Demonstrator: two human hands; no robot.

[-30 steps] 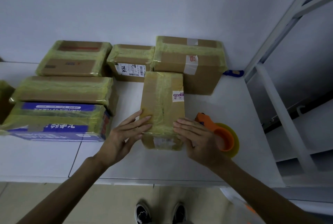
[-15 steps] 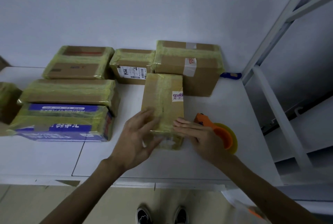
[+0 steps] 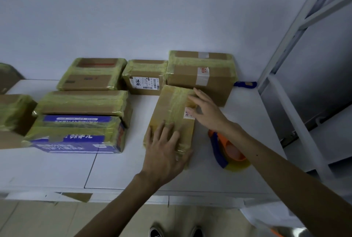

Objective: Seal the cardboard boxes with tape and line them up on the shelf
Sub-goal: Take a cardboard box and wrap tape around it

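A small brown cardboard box (image 3: 172, 107) wrapped in yellowish tape lies lengthwise on the white shelf (image 3: 62, 168). My left hand (image 3: 165, 149) lies flat on its near end, fingers spread. My right hand (image 3: 206, 110) rests with straight fingers on its far right part, over a small white label. An orange and blue tape dispenser (image 3: 226, 150) with a yellowish roll lies just right of the box, partly hidden by my right forearm.
Several taped boxes stand behind and to the left: a large brown one (image 3: 202, 75), a labelled one (image 3: 144, 76), a flat one (image 3: 93, 73), a long one (image 3: 83, 102), a blue printed one (image 3: 76, 134). A white rack frame (image 3: 297, 103) rises at right.
My left hand slid from the box's left side onto its near end. My right hand moved forward from the near end to the far right part. The box has turned slightly.
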